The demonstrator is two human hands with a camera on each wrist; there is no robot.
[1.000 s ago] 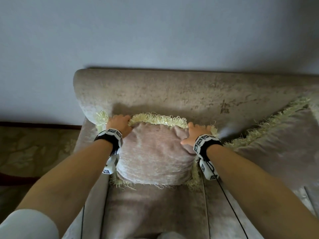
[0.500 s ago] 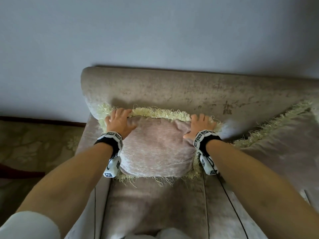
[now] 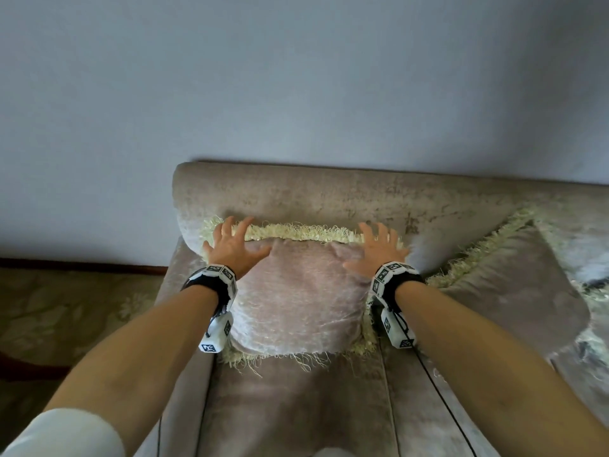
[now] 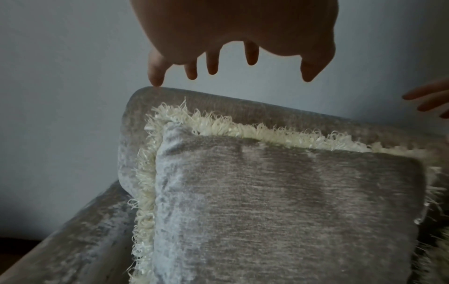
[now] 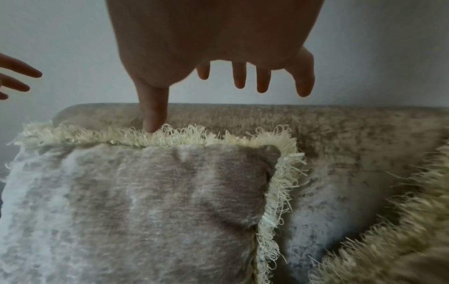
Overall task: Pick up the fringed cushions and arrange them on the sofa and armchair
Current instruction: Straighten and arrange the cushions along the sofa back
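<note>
A beige velvet cushion [image 3: 298, 296] with cream fringe leans upright against the sofa backrest [image 3: 329, 196] at the sofa's left end. My left hand [image 3: 235, 247] hovers over its top left corner with fingers spread and straight. My right hand [image 3: 375, 247] is over the top right corner, also spread. In the left wrist view the cushion [image 4: 279, 211] lies below the left hand [image 4: 226, 63], apart from it. In the right wrist view the cushion [image 5: 145, 201] sits under the right hand [image 5: 226, 82], whose thumb [image 5: 153, 115] reaches down to the fringe. A second fringed cushion [image 3: 514, 288] lies to the right.
A plain pale wall [image 3: 296, 77] stands behind the sofa. The sofa seat [image 3: 290, 407] stretches toward me below the cushion. The left armrest [image 3: 174, 291] borders a patterned floor [image 3: 66, 308]. The second cushion's fringe [image 5: 401, 240] fills the right side.
Both hands have let go of the cushion's top corners and spread their fingers. The cushion now stands against the backrest. The view has shifted slightly right and down.
</note>
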